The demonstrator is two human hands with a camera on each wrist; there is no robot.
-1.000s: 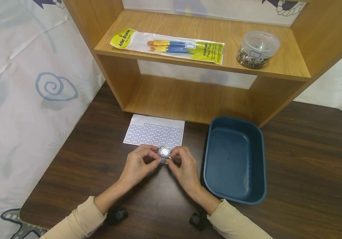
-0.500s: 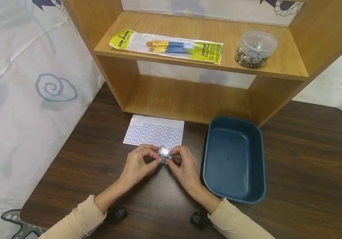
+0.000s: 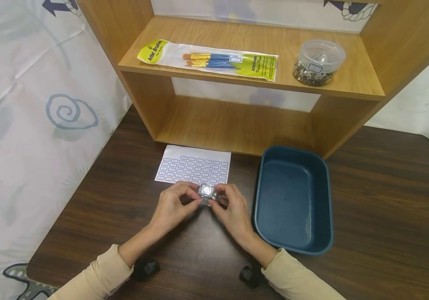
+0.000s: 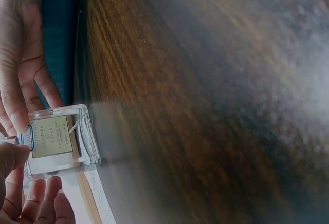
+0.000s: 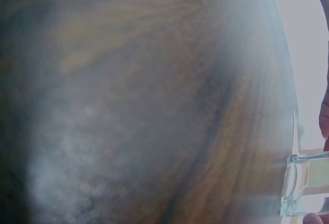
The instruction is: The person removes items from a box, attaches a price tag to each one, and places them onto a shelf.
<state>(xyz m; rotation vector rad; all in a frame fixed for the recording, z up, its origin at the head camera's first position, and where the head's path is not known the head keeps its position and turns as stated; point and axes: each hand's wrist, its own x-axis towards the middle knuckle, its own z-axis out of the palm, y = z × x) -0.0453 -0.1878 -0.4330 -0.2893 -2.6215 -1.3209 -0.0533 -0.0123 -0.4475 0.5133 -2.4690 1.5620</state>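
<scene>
A small clear glass perfume bottle [image 3: 207, 191], with a silvery round top facing up in the head view, sits between my hands. My left hand [image 3: 174, 206] grips its left side between thumb and fingers. On the opposite side, my right hand [image 3: 232, 208] pinches it the same way. The left wrist view shows a gold printed label [image 4: 54, 136] on the bottle's front. A small blue-bordered sticker [image 4: 29, 137] lies over that label's edge, with a thumb tip of each hand right beside it. The bottle's base is close over the dark table.
A sheet of blue-bordered stickers [image 3: 195, 161] lies just behind my hands. To the right stands a dark blue basin [image 3: 261, 200]. On the wooden shelf [image 3: 214, 33] rest a packet of artist brushes [image 3: 214, 60] and a clear jar [image 3: 317, 62] of small metal pieces.
Both hands hold the bottle in nearly the same place throughout. The head view has shifted slightly, so the shelf and its things appear a little lower and further left.
</scene>
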